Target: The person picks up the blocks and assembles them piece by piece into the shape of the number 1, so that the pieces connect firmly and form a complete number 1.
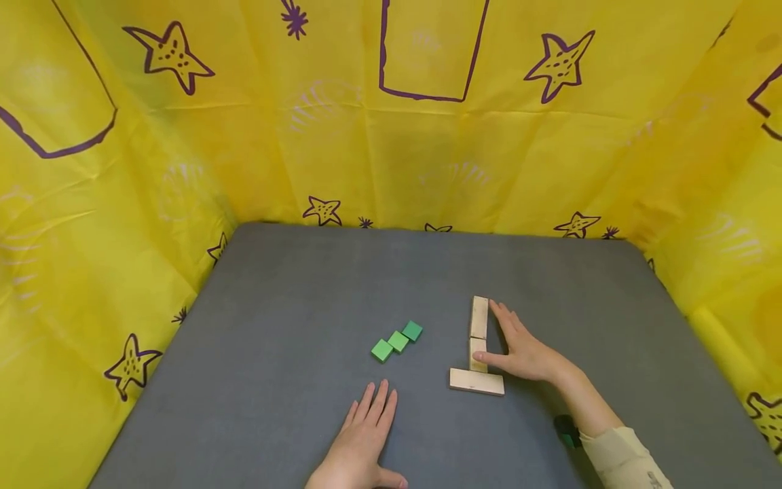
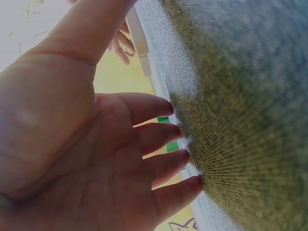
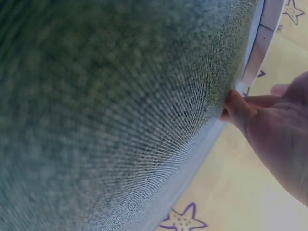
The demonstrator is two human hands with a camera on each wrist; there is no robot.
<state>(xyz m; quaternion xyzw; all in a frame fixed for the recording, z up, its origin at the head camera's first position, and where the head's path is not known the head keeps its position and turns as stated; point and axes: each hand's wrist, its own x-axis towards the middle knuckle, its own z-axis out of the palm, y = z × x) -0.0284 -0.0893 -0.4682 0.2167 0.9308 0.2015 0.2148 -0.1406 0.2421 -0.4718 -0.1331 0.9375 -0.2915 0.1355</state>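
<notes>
Three pale wooden blocks form an upside-down T on the grey table. The crosswise block [image 1: 476, 382] lies nearest me, and the middle block [image 1: 478, 363] and far block [image 1: 479, 316] run end to end away from it. My right hand [image 1: 528, 354] is beside them, fingers extended along the right of the far block, thumb over the middle one. In the right wrist view its fingertips [image 3: 233, 100] are at the table surface. My left hand [image 1: 360, 441] lies spread in front of three green cubes [image 1: 398, 341], its fingertips [image 2: 180, 130] touching the cloth.
The grey cloth-covered table [image 1: 293, 285] has yellow fabric [image 1: 318, 136] with purple starfish drawings hanging round its far and side edges. A dark band [image 1: 567, 431] shows by my right wrist. The green cubes sit corner to corner in a diagonal row left of the wooden blocks.
</notes>
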